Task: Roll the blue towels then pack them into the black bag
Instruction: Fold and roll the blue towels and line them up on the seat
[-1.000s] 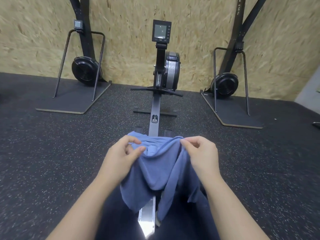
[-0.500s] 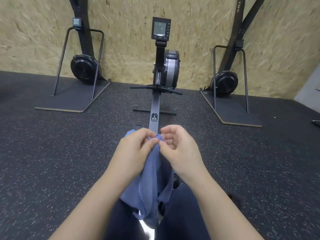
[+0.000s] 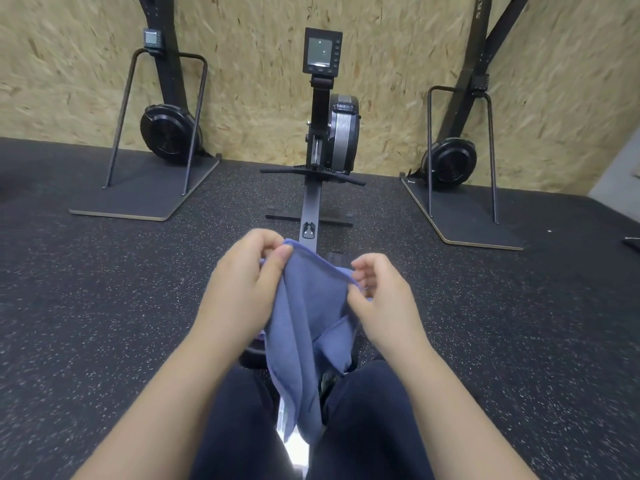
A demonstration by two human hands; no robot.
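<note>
**Hands part again along the towel's top edge**

Half a second ago both hands met at one bunched point of the towel; now they have drawn apart, and a short stretch of hemmed edge runs taut between them. The left hand (image 3: 247,292) pinches the upper corner between thumb and curled fingers. The right hand (image 3: 379,299) sits lower and to the side, its fingers curled at the other end of that edge; it seems to pinch the cloth, though the contact itself is partly hidden by the fingers. The towel (image 3: 304,327) hangs from this grip in loose vertical folds, over the rower's rail and down between the person's knees, with one flap doubled back near the right wrist.

Judging by this, the work is at the straightening stage: the cloth is being squared or folded narrower, and rolling has not begun. No rolled towel shows, and no black bag is in view, so packing looks some way off.

Little writing can be read. The rower (image 3: 330,133) stands ahead, its monitor (image 3: 322,51) lit but too small to read. On the right-hand machine (image 3: 453,157) pale letters run down the upright at the top edge, probably "SKI", cut off and blurred. A small display on the left machine (image 3: 169,133) is also illegible.
</note>
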